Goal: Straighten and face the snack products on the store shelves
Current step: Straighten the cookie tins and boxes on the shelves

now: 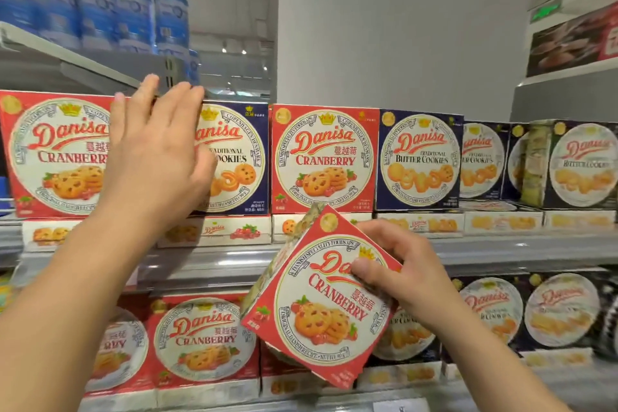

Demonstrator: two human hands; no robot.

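My right hand (pixel 398 274) grips a red Danisa cranberry cookie box (pixel 321 304), held tilted in front of the shelves, off the shelf. My left hand (pixel 157 150) is raised with fingers spread, its fingertips over the top edge where a red cranberry box (pixel 50 154) meets a blue butter cookie box (pixel 237 157) on the upper shelf; I cannot tell whether it grips either. Further right on that shelf stand another red cranberry box (pixel 322 157) and a blue butter cookie box (pixel 419 162), both facing forward.
More blue butter cookie boxes (pixel 578 164) stand at the right, one turned at an angle. The lower shelf (pixel 207 261) carries red cranberry boxes (pixel 200 341) and blue boxes (pixel 528 311). Blue tins (pixel 133 18) sit on the top shelf. A white wall rises behind.
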